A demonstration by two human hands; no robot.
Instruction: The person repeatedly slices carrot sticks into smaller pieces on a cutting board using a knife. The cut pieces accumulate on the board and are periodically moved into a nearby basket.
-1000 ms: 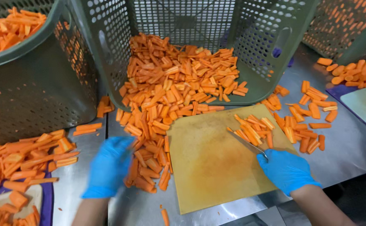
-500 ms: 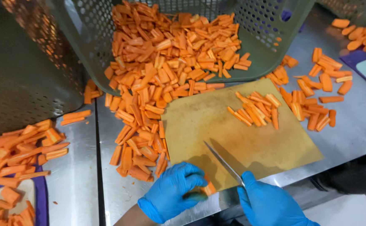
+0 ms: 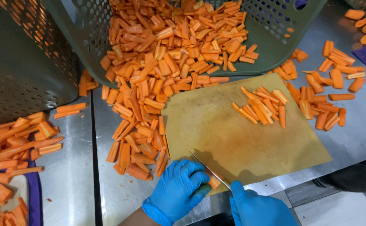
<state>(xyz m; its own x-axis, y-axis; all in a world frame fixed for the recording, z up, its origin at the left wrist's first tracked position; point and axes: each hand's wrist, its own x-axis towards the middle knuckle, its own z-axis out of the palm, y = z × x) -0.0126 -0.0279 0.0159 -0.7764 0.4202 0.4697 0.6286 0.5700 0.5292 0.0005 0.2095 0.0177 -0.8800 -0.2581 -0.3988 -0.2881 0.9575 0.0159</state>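
Both my hands wear blue gloves at the near edge of a yellowish cutting board (image 3: 233, 134). My left hand (image 3: 176, 192) pinches a small carrot piece (image 3: 213, 181) against the board's near corner. My right hand (image 3: 260, 207) grips a thin knife (image 3: 208, 169), its blade lying across that piece and pointing up-left. A small cluster of cut carrot sticks (image 3: 260, 106) lies at the board's far right.
A tipped green perforated basket (image 3: 270, 46) spills a big heap of carrot pieces (image 3: 162, 75) onto the steel table (image 3: 70, 175). More carrot pieces lie right (image 3: 325, 96) and left (image 3: 19, 138). Another dark basket (image 3: 19, 71) stands at left.
My hands have drawn back from the carrot heap and the cut sticks to the board's near edge. My left hand now holds a carrot piece under the knife blade.
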